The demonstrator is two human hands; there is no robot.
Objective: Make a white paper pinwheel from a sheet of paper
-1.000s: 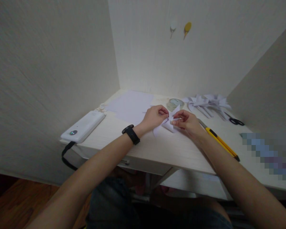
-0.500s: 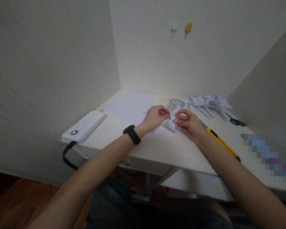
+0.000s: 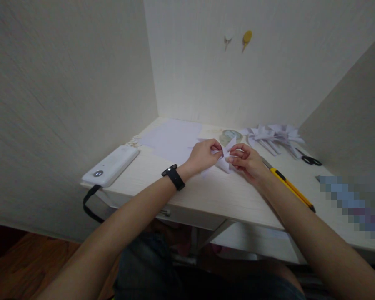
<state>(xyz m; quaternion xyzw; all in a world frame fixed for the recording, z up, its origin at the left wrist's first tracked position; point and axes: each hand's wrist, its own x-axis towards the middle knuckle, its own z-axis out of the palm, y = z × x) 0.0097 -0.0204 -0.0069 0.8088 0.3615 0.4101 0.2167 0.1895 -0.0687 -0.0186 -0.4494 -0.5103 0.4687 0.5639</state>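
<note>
Both hands together at mid-counter, pinched on a folded white paper piece (image 3: 226, 158) with pointed flaps. Left hand (image 3: 203, 155) gripping its left side between thumb and fingertips; black wristband (image 3: 174, 177) on that wrist. Right hand (image 3: 248, 160) pinching the right side, fingers curled, thumb on top. Paper piece held just above the pale wood counter (image 3: 212, 193), one flap pointing up between the two hands, another angled down toward the surface. Flat white sheets (image 3: 171, 137) lying behind the left hand, toward the back corner. Round tape roll (image 3: 229, 135) just behind the hands. Cluster of finished folded paper shapes (image 3: 273, 134) at back right, well apart from the hands. Black-handled scissors (image 3: 311, 159) beside that cluster. Yellow utility knife (image 3: 289, 184) lying diagonally just right of the right forearm. White power bank (image 3: 111, 166) at the left counter edge, black cord (image 3: 90, 204) hanging off below it.
</note>
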